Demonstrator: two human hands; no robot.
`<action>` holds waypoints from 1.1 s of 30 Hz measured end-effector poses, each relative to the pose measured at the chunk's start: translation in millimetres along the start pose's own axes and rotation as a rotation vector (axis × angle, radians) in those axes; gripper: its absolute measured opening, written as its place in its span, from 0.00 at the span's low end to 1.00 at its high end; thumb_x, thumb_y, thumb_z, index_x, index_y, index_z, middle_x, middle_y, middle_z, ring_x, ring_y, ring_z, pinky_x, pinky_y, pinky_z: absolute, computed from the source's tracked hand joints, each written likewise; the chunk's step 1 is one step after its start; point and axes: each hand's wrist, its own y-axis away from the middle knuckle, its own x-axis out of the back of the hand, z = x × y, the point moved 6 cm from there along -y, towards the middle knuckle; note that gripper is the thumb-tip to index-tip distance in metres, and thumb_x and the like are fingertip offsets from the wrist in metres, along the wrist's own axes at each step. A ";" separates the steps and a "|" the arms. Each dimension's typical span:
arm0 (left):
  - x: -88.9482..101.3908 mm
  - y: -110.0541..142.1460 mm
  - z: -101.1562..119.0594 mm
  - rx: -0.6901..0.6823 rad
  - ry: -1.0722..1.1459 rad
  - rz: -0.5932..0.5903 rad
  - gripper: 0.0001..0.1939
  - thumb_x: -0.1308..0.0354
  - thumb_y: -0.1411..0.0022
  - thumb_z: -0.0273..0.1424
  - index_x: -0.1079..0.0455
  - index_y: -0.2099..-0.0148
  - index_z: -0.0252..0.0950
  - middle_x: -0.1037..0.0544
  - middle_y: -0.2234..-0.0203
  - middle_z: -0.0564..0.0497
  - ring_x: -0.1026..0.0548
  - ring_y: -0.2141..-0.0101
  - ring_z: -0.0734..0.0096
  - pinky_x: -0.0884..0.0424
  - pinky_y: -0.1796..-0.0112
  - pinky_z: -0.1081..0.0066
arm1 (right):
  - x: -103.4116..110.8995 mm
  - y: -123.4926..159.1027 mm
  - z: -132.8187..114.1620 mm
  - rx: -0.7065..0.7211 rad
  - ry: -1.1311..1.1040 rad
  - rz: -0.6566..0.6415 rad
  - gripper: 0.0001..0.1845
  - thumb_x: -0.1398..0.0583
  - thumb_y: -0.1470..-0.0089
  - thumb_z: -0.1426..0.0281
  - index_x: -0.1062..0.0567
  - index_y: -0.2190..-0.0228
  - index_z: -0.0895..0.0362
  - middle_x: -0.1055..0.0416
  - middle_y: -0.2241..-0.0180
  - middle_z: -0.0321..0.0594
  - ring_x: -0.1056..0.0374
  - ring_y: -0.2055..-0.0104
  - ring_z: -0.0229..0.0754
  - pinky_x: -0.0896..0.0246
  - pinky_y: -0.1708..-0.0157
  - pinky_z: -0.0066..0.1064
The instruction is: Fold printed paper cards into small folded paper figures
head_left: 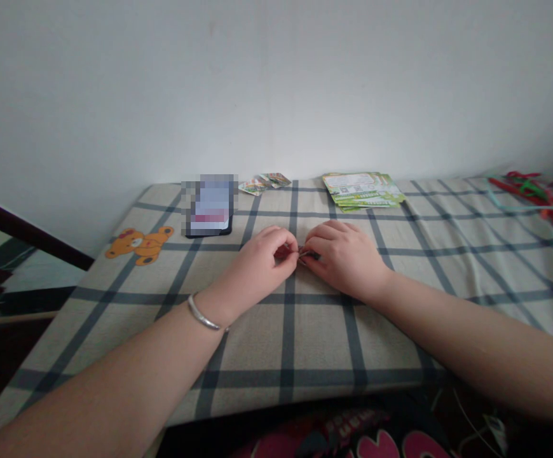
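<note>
Left hand [262, 259] and right hand [346, 257] meet low over a table, fingertips of both pinching a small thing [301, 253], mostly hidden by the fingers, near the middle of a checked tablecloth [252, 346]. The cream cloth, crossed by dark blue stripes and rumpled at right, runs back to a pale wall [276, 83]. Along the far side lie a phone [207, 207], small colourful cards [275, 180], a pile of green leaflets [362, 191] and tangled ribbons [546, 200]; a flat orange bear [138, 246] lies by the left edge
</note>
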 end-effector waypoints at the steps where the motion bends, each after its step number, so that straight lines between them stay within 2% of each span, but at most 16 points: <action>1: -0.2 0.1 0.1 0.000 -0.003 -0.001 0.05 0.47 0.42 0.21 0.35 0.67 0.35 0.32 0.69 0.53 0.31 0.68 0.73 0.33 0.64 0.70 | 1.1 0.2 -0.6 -0.005 0.018 0.002 0.10 0.42 0.42 0.65 0.23 0.66 0.57 0.26 0.63 0.41 0.34 0.56 0.47 0.44 0.57 0.37; 7: -4.0 0.3 0.2 0.032 -0.029 -0.018 0.04 0.47 0.42 0.22 0.36 0.67 0.37 0.31 0.71 0.54 0.31 0.69 0.72 0.34 0.67 0.70 | 2.9 -0.3 -1.1 0.011 0.003 -0.081 0.07 0.42 0.44 0.72 0.23 0.70 0.57 0.25 0.64 0.41 0.34 0.59 0.45 0.43 0.60 0.35; 10: -5.2 0.0 2.3 0.023 -0.042 -0.031 0.05 0.48 0.43 0.21 0.37 0.68 0.37 0.32 0.72 0.54 0.32 0.70 0.73 0.36 0.68 0.71 | 3.3 -1.4 -0.6 0.044 -0.028 -0.068 0.07 0.41 0.45 0.73 0.22 0.71 0.56 0.25 0.64 0.40 0.34 0.59 0.45 0.43 0.60 0.36; 17: -4.3 0.1 0.3 0.005 -0.034 -0.019 0.05 0.47 0.42 0.22 0.37 0.67 0.37 0.32 0.72 0.55 0.32 0.69 0.73 0.35 0.66 0.71 | -7.4 -5.4 7.5 0.049 -0.319 -0.037 0.08 0.41 0.49 0.77 0.21 0.67 0.58 0.26 0.64 0.41 0.33 0.60 0.42 0.40 0.57 0.32; 23: -4.7 0.0 -0.7 0.003 -0.029 -0.019 0.04 0.47 0.41 0.22 0.36 0.66 0.37 0.32 0.71 0.55 0.32 0.69 0.73 0.35 0.66 0.71 | -8.6 -5.5 9.0 0.086 -0.390 0.002 0.07 0.40 0.44 0.71 0.20 0.67 0.56 0.27 0.64 0.40 0.34 0.60 0.41 0.41 0.55 0.34; 33: -5.0 -0.3 0.7 -0.008 0.000 -0.055 0.05 0.48 0.42 0.21 0.36 0.67 0.37 0.33 0.70 0.54 0.32 0.67 0.72 0.34 0.65 0.70 | -8.3 -5.8 6.4 0.032 -0.345 -0.002 0.07 0.39 0.46 0.72 0.21 0.66 0.56 0.28 0.64 0.40 0.34 0.60 0.42 0.41 0.57 0.32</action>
